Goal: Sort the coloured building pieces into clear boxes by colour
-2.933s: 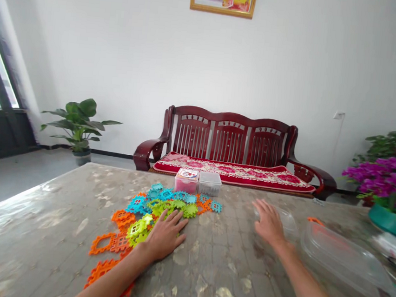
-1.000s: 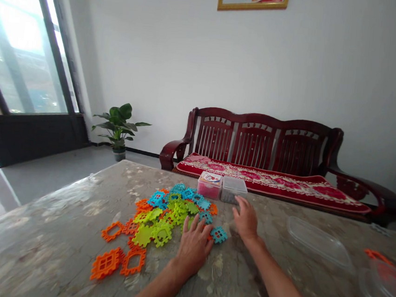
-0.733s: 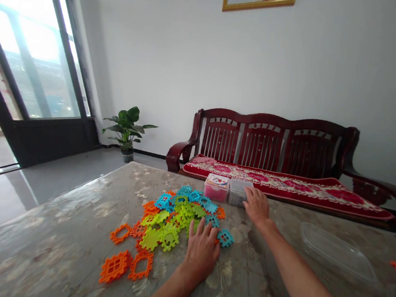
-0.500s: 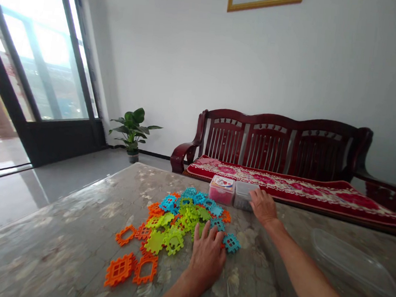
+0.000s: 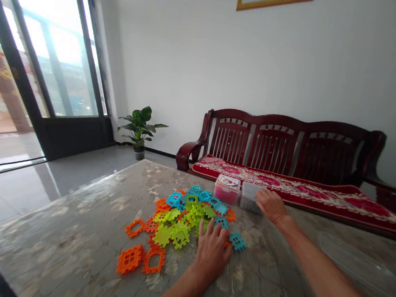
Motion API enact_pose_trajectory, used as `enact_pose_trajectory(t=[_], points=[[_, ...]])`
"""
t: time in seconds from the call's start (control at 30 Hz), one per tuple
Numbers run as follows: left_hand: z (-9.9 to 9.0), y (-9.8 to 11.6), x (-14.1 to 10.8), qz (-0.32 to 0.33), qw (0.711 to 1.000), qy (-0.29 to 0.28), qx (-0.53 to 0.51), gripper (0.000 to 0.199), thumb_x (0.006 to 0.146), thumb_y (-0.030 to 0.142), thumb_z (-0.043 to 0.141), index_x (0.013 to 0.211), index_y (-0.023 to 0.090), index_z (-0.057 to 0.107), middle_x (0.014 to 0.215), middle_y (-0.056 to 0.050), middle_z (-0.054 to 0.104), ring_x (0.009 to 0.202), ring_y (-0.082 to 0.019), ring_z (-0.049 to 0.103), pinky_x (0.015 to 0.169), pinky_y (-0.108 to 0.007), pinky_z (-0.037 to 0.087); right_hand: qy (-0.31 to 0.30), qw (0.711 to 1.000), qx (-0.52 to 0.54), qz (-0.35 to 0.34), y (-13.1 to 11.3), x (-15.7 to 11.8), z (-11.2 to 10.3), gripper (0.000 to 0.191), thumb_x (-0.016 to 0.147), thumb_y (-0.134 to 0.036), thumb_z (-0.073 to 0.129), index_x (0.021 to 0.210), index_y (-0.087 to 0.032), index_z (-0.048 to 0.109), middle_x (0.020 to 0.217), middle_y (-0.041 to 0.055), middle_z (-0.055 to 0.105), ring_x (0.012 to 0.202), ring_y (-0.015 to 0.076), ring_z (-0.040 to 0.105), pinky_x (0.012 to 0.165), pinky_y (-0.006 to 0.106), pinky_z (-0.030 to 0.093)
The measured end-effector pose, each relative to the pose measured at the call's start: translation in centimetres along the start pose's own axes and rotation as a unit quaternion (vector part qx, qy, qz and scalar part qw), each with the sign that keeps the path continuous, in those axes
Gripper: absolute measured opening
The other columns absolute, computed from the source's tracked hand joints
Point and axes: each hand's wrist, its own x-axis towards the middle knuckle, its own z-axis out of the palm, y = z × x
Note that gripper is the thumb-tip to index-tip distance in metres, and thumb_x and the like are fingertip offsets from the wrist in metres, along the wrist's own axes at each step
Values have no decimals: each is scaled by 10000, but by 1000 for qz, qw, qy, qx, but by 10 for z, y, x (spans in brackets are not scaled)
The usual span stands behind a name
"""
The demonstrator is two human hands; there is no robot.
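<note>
My left hand (image 5: pixel 212 248) lies with spread fingers at the near right edge of a pile of interlocking plastic toy tiles (image 5: pixel 195 211). Its fingertips touch the green and blue tiles there. The tiles are orange, lime green and blue, with notched edges; some have window-like cutouts. Farther back, my right hand (image 5: pixel 272 206) has its fingers bent against the right end of a clear plastic box (image 5: pixel 251 201) with greyish contents. The thumb side is partly hidden. Beside that box stands a similar plastic box (image 5: pixel 227 193) with pink contents and a printed label on top.
A clear plastic lid or tray (image 5: pixel 361 267) lies on the right of the patterned table (image 5: pixel 84 240). Two orange tiles (image 5: pixel 141 260) lie in front of the pile. Behind the table stands a wooden bench (image 5: pixel 275 146); a potted plant (image 5: pixel 140 126) is farther left.
The view has turned slightly left, so everything sits a little farther right. The right hand's fingers look closer together at the box's end. My left hand stays beside the pile.
</note>
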Motion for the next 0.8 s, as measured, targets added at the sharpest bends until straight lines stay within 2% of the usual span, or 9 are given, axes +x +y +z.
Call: enact_pose_trajectory(t=[0.17,0.33,0.4,0.47,0.57,0.67,0.8], points=[[-2,2,1,-11,1000,1,1,179,916,366,575,1045,252,626,1184,-53,666,1340,-324,458,1173,-645,199,-19,999,12,-35,9,-7,-9,83,805,-160,639,874,-201,615,929,105,666,853,248,581,764,349,376],[-2,2,3,-34,999,8,23,206,906,264,550,1089,246,642,1268,-87,638,1349,-340,451,1166,-647,215,-51,997,48,-41,-2,-28,-31,51,822,-198,586,860,-229,602,900,97,674,824,246,594,746,361,389],[-2,2,3,-33,999,18,29,281,903,233,542,1170,254,629,1341,-94,606,1360,-337,444,1167,-637,226,-69,996,49,-35,-12,-41,-46,53,827,-204,576,861,-229,608,905,108,680,831,249,596,737,363,389],[-3,1,3,-20,999,34,30,431,899,220,545,1328,260,549,1470,-101,512,1396,-331,409,1173,-617,242,-81,995,57,-31,-23,-56,-63,59,829,-201,568,857,-231,610,897,105,682,827,243,595,731,360,386],[-8,0,1,33,997,70,27,567,901,192,538,1454,261,431,1558,-99,409,1456,-302,332,1206,-562,232,-84,991,94,-49,-40,-81,-89,66,834,-195,562,864,-234,606,887,68,681,829,222,594,743,342,379],[-18,1,-1,107,990,94,22,533,936,196,494,1459,245,407,1585,-80,365,1480,-287,302,1227,-515,227,-76,988,118,-62,-53,-104,-109,53,838,-189,589,870,-228,604,891,39,679,847,209,596,755,330,366],[-31,9,-3,203,974,99,27,477,975,153,406,1442,249,391,1587,-71,349,1504,-263,249,1248,-487,182,-62,991,114,-38,-62,-129,-116,69,856,-208,631,918,-230,613,948,31,678,919,215,596,789,333,362]])
